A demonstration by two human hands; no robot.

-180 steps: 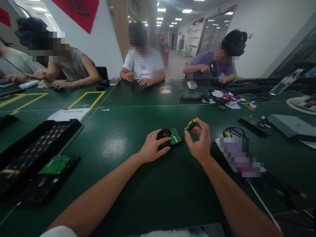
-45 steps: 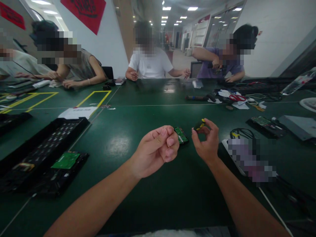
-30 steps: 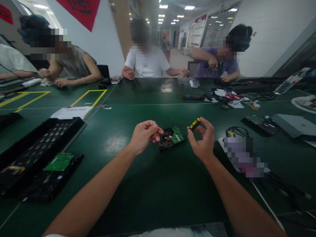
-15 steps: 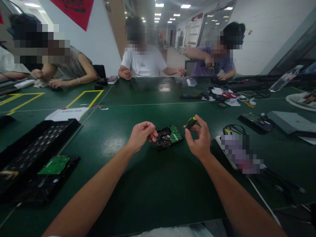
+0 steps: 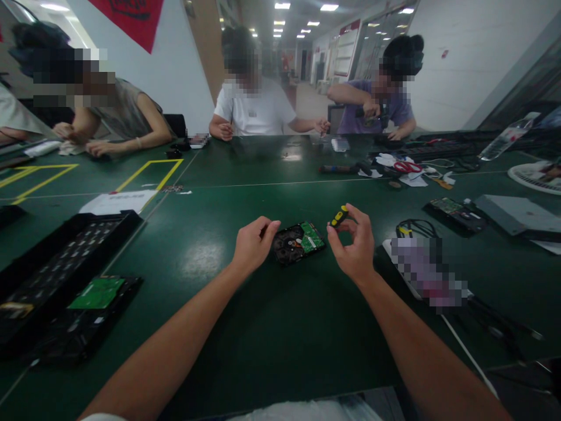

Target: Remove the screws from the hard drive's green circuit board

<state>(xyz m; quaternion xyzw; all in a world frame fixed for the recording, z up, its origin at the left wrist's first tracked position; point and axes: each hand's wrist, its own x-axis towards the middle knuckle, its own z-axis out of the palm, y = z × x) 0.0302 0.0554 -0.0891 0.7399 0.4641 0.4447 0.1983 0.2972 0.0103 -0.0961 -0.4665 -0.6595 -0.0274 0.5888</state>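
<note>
A black hard drive with a green circuit board point(image 5: 300, 243) lies on the dark green table point(image 5: 280, 327), between my two hands. My right hand point(image 5: 354, 245), at the drive's right side, pinches a short yellow and black screwdriver handle point(image 5: 339, 216) between thumb and fingers, above the table. No shaft can be made out on it. My left hand point(image 5: 254, 242) is at the drive's left edge, its fingers curled in and its thumb up; whether anything is inside the curled fingers is hidden.
At left lie a long black tray point(image 5: 65, 257) and another drive with a green board point(image 5: 99, 293). On the right are a drive point(image 5: 456, 215), a grey box point(image 5: 517, 216), cables and a bottle point(image 5: 508, 137). People sit across the table.
My left hand has turned and drawn slightly back from the drive, its fingers curling further in. The screwdriver handle has rotated in my right hand, showing more yellow.
</note>
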